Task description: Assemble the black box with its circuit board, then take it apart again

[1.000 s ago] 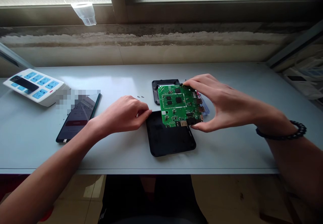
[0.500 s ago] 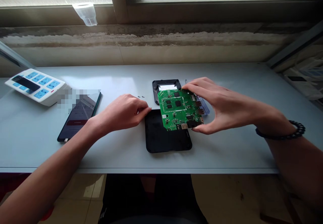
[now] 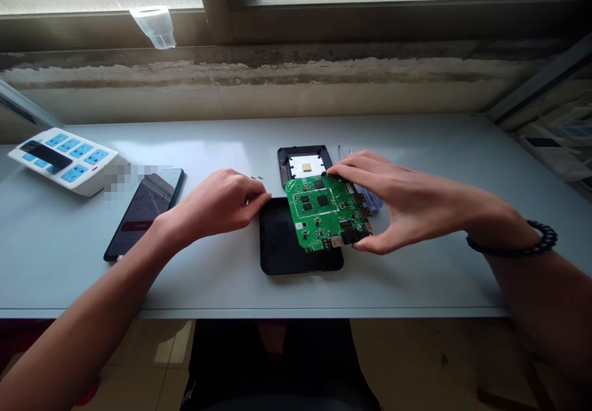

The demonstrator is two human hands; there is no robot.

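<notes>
A green circuit board is held by its edges between the thumb and fingers of my right hand, over a black plastic case half on the table. My left hand pinches the far left corner of that case half between thumb and forefinger. Just behind lies the other black case part, with a silver plate and a small tan pad inside. Two tiny screws rest beyond my left fingers. A clear blue screwdriver handle shows partly behind the board.
On the left of the table lie a phone running a timer and a white power strip with blue sockets and a dark object on top. A clear plastic cup is by the window.
My right hand has brought the board slightly lower and nearer, uncovering more of the rear case part. The front case half has shifted a little left and away, with my left hand still on it.
</notes>
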